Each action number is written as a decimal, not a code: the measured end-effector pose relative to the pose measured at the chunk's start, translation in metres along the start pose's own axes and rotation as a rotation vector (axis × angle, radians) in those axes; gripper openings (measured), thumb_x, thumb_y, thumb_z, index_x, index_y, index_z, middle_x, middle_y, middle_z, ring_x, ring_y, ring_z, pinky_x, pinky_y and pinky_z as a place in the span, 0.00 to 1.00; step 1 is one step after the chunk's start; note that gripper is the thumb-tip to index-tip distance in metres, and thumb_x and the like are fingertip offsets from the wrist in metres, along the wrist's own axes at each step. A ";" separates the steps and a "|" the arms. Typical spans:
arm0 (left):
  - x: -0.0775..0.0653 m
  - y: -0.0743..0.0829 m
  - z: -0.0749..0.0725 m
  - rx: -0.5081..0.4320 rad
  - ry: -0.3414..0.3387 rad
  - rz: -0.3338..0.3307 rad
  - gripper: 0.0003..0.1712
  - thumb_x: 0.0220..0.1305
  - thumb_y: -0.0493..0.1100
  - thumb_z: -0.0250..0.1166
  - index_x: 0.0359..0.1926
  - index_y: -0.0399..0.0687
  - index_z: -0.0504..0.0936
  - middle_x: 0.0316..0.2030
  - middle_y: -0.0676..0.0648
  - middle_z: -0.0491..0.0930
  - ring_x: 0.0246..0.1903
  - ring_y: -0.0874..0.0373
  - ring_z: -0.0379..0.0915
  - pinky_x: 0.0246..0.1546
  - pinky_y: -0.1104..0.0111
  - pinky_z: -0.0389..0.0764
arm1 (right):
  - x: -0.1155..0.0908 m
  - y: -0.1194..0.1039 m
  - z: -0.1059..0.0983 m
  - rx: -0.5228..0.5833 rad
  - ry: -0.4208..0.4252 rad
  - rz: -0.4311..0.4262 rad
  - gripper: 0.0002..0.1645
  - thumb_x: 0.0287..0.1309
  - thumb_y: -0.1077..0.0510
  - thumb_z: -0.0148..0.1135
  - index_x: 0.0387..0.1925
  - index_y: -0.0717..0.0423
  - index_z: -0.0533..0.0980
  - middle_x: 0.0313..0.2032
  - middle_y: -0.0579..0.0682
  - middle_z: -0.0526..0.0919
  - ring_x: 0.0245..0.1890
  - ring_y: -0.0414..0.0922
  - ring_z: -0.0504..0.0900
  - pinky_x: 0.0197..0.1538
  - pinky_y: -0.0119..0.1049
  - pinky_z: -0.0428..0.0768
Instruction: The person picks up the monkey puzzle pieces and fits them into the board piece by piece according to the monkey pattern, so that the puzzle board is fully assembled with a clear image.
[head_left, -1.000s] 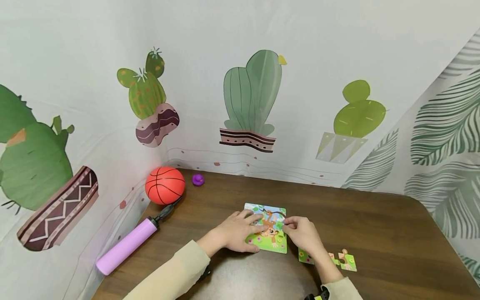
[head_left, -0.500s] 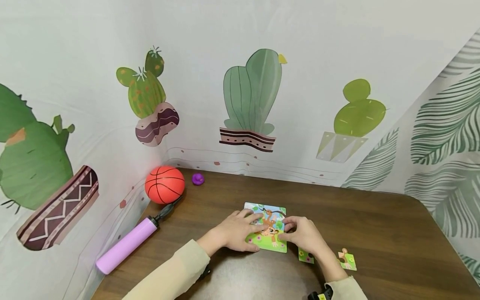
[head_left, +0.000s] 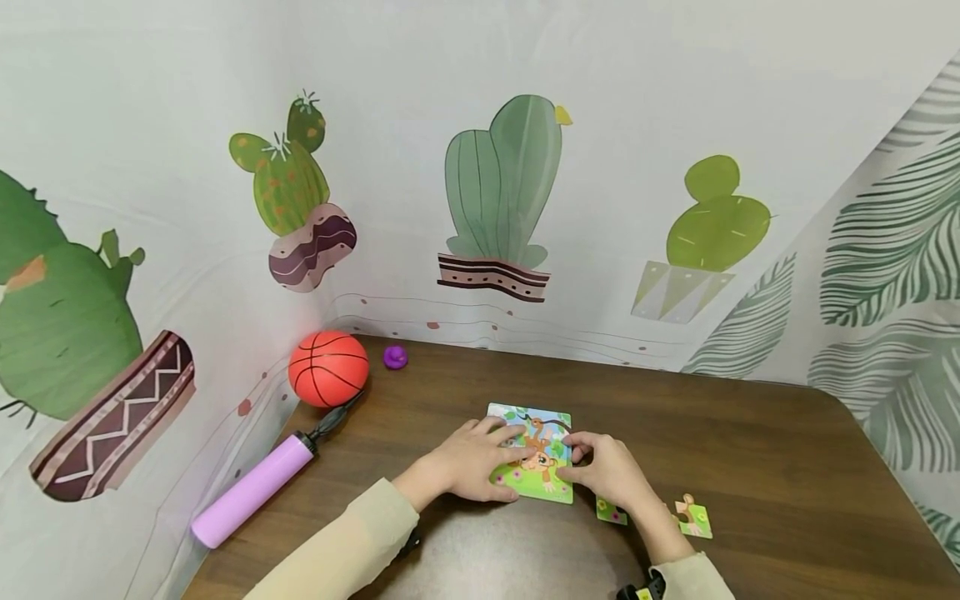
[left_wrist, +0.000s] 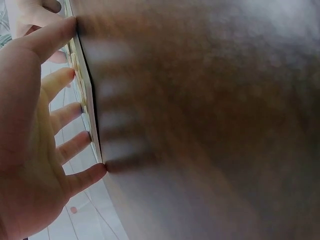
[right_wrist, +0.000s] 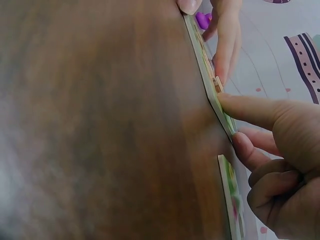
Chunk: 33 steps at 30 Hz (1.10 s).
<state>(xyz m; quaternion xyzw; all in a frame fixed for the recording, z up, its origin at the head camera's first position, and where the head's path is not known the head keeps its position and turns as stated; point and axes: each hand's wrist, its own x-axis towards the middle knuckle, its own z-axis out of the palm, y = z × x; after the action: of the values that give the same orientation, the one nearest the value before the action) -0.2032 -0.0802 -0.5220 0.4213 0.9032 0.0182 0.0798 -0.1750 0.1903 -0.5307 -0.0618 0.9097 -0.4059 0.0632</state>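
Note:
On the brown table lies a jigsaw puzzle [head_left: 551, 487] with a monkey picture, green at the near side and blue at the far side. My left hand [head_left: 480, 460] rests on its left part with spread fingers; in the left wrist view the fingertips press along the puzzle. At the right edge, my right hand [head_left: 607, 471] pinches the puzzle, thumb on its face and a curled fingertip [right_wrist: 241, 142] at its border. A slightly raised bit shows beside the thumb in the right wrist view. Loose puzzle pieces [head_left: 611, 512] lie near the right wrist, partly hidden by the forearm.
Another loose piece [head_left: 697, 518] lies right of the right forearm. At the back left are a red basketball [head_left: 328, 368] and a purple rubber duck [head_left: 395, 357]. A lilac hand pump [head_left: 253, 500] lies along the left edge. A cactus-print curtain [head_left: 600, 208] stands behind.
My right thumb has moved nearer along the puzzle's right edge, and the fingers have spread from the thumb. The left hand stays on the puzzle.

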 end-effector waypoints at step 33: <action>-0.002 -0.002 -0.002 -0.034 0.003 0.012 0.41 0.67 0.75 0.58 0.78 0.76 0.65 0.80 0.56 0.53 0.77 0.48 0.49 0.72 0.43 0.60 | 0.000 0.001 -0.002 -0.006 -0.082 -0.046 0.25 0.54 0.52 0.81 0.54 0.51 0.86 0.32 0.47 0.76 0.24 0.43 0.69 0.26 0.35 0.68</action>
<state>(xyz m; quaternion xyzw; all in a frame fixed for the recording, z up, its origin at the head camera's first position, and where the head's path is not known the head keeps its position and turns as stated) -0.2038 -0.0822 -0.5196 0.4252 0.9004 0.0348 0.0854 -0.1759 0.1925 -0.5298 -0.0994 0.9058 -0.4017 0.0911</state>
